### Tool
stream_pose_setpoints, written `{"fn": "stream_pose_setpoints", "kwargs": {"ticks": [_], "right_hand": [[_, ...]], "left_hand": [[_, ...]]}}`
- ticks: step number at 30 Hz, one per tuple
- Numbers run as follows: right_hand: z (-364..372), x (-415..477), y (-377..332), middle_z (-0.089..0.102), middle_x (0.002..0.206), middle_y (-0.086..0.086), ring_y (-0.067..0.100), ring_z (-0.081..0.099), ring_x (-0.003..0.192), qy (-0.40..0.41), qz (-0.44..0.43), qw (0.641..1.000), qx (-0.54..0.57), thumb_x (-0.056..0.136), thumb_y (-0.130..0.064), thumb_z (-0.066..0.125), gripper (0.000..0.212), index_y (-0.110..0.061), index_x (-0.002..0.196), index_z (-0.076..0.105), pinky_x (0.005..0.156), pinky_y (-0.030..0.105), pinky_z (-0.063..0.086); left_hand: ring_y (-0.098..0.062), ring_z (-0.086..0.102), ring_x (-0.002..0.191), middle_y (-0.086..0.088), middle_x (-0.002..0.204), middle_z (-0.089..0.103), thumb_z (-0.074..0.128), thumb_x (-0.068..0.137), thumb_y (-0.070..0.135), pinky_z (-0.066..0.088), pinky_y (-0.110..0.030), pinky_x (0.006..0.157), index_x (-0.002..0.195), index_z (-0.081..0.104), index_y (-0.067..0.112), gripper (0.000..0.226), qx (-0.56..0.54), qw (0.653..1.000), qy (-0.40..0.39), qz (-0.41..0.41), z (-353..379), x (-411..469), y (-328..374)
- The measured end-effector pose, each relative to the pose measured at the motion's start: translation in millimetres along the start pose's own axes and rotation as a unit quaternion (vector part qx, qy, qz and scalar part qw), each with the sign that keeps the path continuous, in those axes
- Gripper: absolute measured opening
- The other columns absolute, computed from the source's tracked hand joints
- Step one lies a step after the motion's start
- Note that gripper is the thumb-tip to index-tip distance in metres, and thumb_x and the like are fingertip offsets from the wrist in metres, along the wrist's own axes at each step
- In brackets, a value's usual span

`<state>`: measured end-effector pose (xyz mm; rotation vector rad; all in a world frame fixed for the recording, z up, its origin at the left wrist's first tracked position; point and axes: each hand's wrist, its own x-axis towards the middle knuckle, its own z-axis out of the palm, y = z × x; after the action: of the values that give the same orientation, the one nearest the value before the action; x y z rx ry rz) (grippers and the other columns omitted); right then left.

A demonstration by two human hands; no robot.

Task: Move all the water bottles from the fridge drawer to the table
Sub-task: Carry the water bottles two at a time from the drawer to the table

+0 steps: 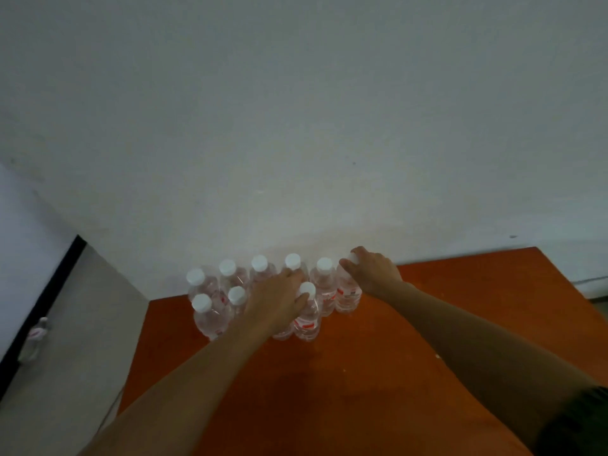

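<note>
Water bottles (324, 284) stand upright, caps up, clustered at the far edge of the table (460, 307) by the wall (296, 126). The right hand (373, 273) grips the rightmost bottle (348, 292) at its cap. The left hand (279, 304) clasps the top of a front-row bottle (283, 334).

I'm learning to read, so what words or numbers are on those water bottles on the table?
No text here can be read.
Label on the rightmost bottle: red and white, print too blurred.
Label on the front bottle: red patch, too blurred.
Label on the left front bottle: red bits, too blurred.
</note>
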<state>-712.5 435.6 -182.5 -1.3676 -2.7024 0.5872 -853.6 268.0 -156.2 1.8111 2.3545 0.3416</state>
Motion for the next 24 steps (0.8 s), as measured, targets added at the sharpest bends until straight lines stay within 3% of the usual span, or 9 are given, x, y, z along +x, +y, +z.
{"fn": "stream_pose_setpoints", "kwargs": {"ticks": [7,10,13,17,19,24], "right_hand": [[-22,-53,-2,0.066,0.109,0.004,0.016,0.063,0.079,-0.002,0.058,0.998,0.006,0.095,-0.048,0.048,0.047,-0.018,0.13,0.047,0.073,0.033,0.055],[-42,-84,10,0.067,0.105,0.002,0.018,0.064,0.086,-0.004,0.065,0.998,-0.022,0.093,-0.046,0.053,0.041,-0.018,0.123,0.056,0.078,0.035,0.055],[-62,-128,37,0.065,0.118,0.005,0.025,0.063,0.102,0.007,0.091,0.995,-0.038,0.094,-0.047,0.053,0.045,-0.02,0.129,0.055,0.085,0.039,0.052],[-88,-208,91,0.066,0.107,0.001,0.018,0.06,0.085,0.037,0.145,0.988,-0.042,0.095,-0.045,0.051,0.039,-0.02,0.125,0.058,0.07,0.029,0.048],[-99,-260,127,0.066,0.109,0.001,0.019,0.062,0.091,0.051,0.2,0.978,-0.037,0.094,-0.046,0.052,0.04,-0.021,0.124,0.059,0.076,0.033,0.053],[-110,-425,219,0.064,0.102,-0.004,0.012,0.06,0.084,0.102,0.341,0.935,-0.003,0.093,-0.044,0.055,0.034,-0.022,0.118,0.062,0.067,0.022,0.047]], "left_hand": [[-0.014,0.065,0.092,-0.001,0.117,0.066,0.049,0.096,0.034,0.046,-0.022,0.075,0.123,0.055,0.021,0.03,-0.006,0.998,0.002,0.057,-28,-22,4],[-0.016,0.066,0.085,-0.001,0.107,0.069,0.049,0.096,0.034,0.05,-0.025,0.072,0.117,0.058,0.021,0.026,0.002,0.996,-0.003,0.088,-35,-23,26],[-0.02,0.064,0.084,-0.005,0.105,0.066,0.047,0.095,0.037,0.055,-0.037,0.073,0.112,0.058,0.019,0.026,0.016,0.991,-0.022,0.134,-31,-21,62],[-0.029,0.062,0.099,-0.009,0.11,0.065,0.048,0.093,0.039,0.052,-0.039,0.08,0.108,0.056,0.019,0.026,0.079,0.972,-0.066,0.212,-17,-20,138],[-0.03,0.062,0.104,-0.008,0.113,0.066,0.049,0.092,0.04,0.05,-0.039,0.082,0.111,0.057,0.021,0.028,0.094,0.959,-0.08,0.254,-7,-26,189],[-0.02,0.062,0.09,-0.003,0.109,0.066,0.049,0.093,0.04,0.05,-0.033,0.076,0.112,0.058,0.022,0.027,0.078,0.921,-0.114,0.366,29,-71,335]]}}
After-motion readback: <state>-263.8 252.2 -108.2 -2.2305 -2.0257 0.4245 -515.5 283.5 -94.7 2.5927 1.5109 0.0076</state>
